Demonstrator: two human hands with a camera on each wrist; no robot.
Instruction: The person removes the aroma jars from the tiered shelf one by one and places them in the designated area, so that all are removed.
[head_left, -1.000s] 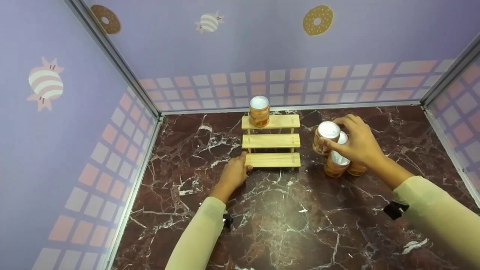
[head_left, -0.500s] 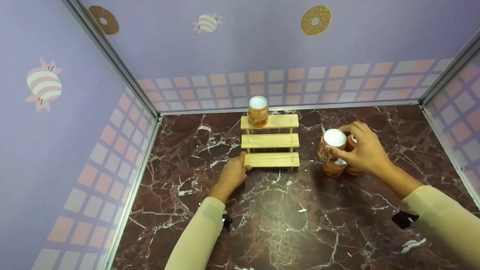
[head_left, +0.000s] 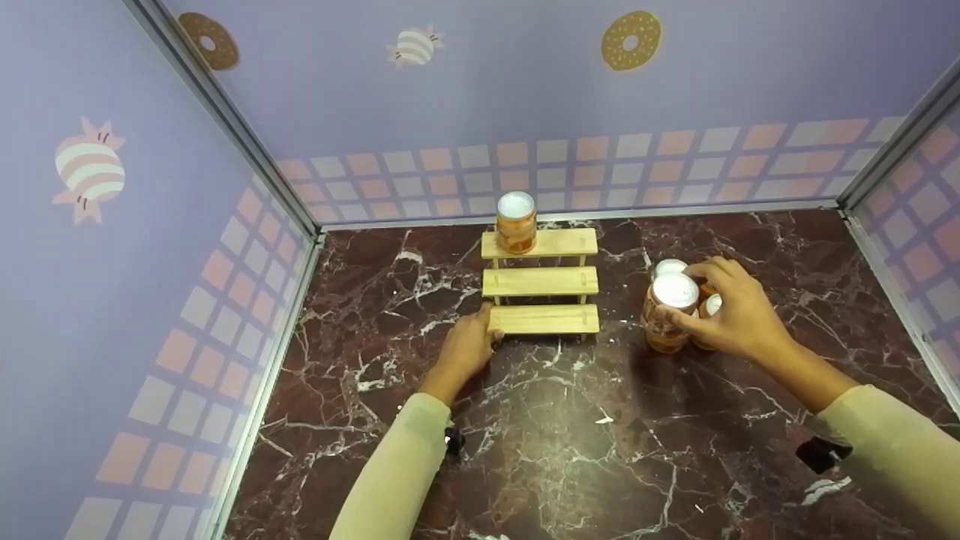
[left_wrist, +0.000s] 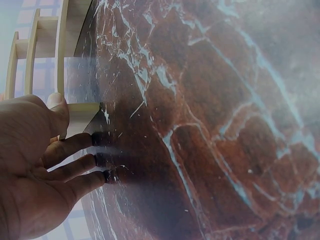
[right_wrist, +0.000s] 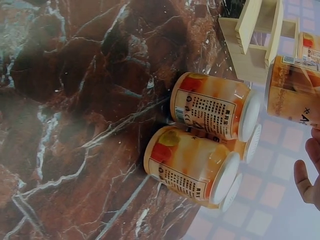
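Note:
My left hand pinches the left end of the lowest step of a three-tier wooden stand, thumb on the board in the left wrist view and the other fingers spread near the tabletop. In my right hand is an orange-labelled can with a silvery top, gripped between thumb and fingers. The right wrist view puts this can above the height of the upright cans grouped on the table beneath it. One more can stands on the left part of the top step.
Dark red marbled tabletop lies under everything. A purple back wall with printed sweets and pink-white squares rises behind the stand. Side walls close off the left and right.
My right hand has brought the held can toward me and slightly right, over the front of the grouped cans. The left hand and the stand keep their places.

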